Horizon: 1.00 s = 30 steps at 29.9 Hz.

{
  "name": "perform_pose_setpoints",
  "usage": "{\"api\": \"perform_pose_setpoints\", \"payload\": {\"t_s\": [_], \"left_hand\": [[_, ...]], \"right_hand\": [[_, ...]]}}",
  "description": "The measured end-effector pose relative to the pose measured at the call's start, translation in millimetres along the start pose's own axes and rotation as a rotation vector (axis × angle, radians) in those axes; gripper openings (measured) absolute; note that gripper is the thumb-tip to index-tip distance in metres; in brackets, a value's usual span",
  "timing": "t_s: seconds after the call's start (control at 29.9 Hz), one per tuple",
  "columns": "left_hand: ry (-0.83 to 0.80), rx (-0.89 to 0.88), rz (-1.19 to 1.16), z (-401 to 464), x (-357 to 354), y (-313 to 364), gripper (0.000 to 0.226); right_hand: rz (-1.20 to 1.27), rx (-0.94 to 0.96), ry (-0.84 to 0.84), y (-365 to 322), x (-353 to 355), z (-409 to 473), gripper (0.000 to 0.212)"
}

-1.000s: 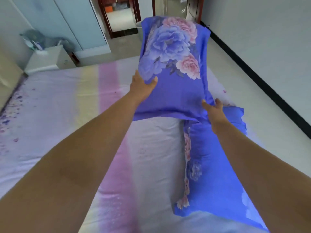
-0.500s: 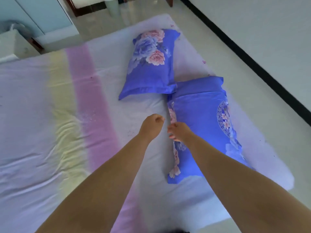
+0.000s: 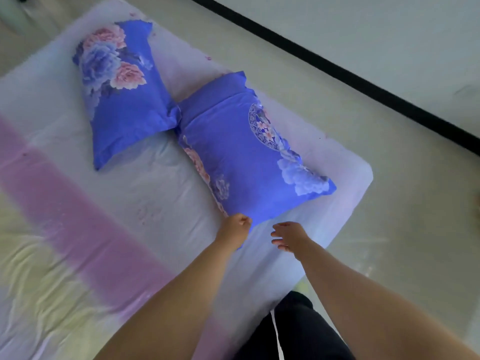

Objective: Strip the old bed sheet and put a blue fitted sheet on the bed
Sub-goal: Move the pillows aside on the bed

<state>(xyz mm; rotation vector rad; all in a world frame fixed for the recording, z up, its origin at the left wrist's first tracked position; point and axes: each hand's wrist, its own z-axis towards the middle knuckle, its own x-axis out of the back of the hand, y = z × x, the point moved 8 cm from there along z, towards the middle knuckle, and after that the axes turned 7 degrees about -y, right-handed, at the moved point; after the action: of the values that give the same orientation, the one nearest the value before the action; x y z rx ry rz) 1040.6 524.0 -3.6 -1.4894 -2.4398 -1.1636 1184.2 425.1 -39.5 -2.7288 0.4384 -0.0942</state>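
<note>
The left hand (image 3: 235, 226) clenches the near corner of the near blue pillow (image 3: 244, 157) at six o'clock on the old sheet (image 3: 155, 193), the right hand (image 3: 288, 236) hovers released just beside it, and a second pillow (image 3: 122, 100) lies at eleven o'clock.

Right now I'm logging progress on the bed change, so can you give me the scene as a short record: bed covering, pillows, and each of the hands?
bed covering: pale sheet with pink and yellow bands, still on the mattress
far pillow: blue floral, lying on the sheet
near pillow: blue floral, one corner touching the far pillow
left hand: fingers curled, gripping the near pillow's bottom corner
right hand: open, beside that corner, holding nothing
blue fitted sheet: not in view
</note>
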Motion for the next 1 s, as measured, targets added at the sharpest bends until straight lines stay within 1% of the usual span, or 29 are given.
{"api": "perform_pose_setpoints", "payload": {"t_s": [0.07, 0.17, 0.23, 0.33, 0.43, 0.57, 0.67, 0.7, 0.8, 0.87, 1.0], "left_hand": [[0.013, 0.001, 0.021, 2, -8, 5, 0.024], [0.055, 0.014, 0.04, 14, -14, 20, 0.022], [0.074, 0.012, 0.098, 25, -23, 39, 0.025], [0.08, -0.021, 0.145, 46, -51, 76, 0.022], [0.051, -0.044, 0.196, 76, -92, 115, 0.02], [0.012, -0.042, 0.25, 120, -159, 169, 0.028], [-0.012, -0.044, 0.297, 149, -205, 211, 0.033], [-0.012, -0.063, 0.333, 158, -217, 227, 0.034], [0.006, -0.214, 0.494, 190, -249, 274, 0.04], [-0.048, -0.276, 0.671, 213, -274, 293, 0.051], [-0.189, -0.277, 1.022, 263, -324, 306, 0.07]], "right_hand": [[0.144, 0.033, 0.05, 8, 26, -1, 0.013], [0.312, 0.139, 0.19, 8, 73, -1, 0.015], [0.378, 0.156, 0.222, 8, 105, 2, 0.015], [0.447, 0.124, 0.21, 10, 153, 16, 0.017], [0.516, 0.078, 0.181, 12, 206, 42, 0.018], [0.518, 0.028, 0.144, 5, 284, 74, 0.014], [0.499, 0.029, 0.159, -9, 349, 96, 0.013], [0.5, 0.032, 0.172, -13, 370, 105, 0.013], [0.517, 0.019, 0.194, -24, 424, 137, 0.016], [0.491, 0.011, 0.2, -31, 450, 165, 0.014], [0.306, -0.044, 0.192, -39, 473, 226, 0.015]]}}
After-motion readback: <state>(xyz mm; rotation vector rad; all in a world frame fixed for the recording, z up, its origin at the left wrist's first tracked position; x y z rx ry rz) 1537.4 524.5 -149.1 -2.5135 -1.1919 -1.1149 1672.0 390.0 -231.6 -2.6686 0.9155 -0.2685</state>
